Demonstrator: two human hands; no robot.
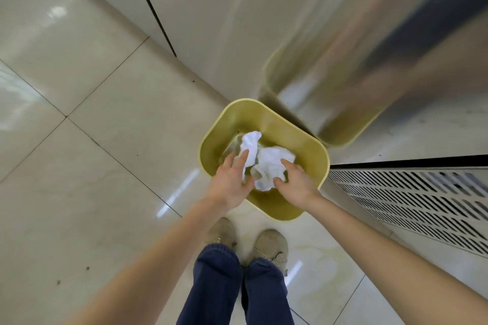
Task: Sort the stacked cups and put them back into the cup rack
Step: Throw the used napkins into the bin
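No cups and no cup rack are in view. A yellow-green waste bin stands on the floor in front of my feet. Crumpled white paper lies in the bin's opening, between my hands. My left hand reaches over the near rim with its fingers spread, fingertips at the paper's left edge. My right hand is beside it, fingers apart, with thumb and forefinger at the paper's right edge. Neither hand is closed around the paper.
A shiny steel cabinet front rises right behind the bin and mirrors it. A perforated metal panel runs along the right. Glossy beige floor tiles spread to the left. My shoes stand just short of the bin.
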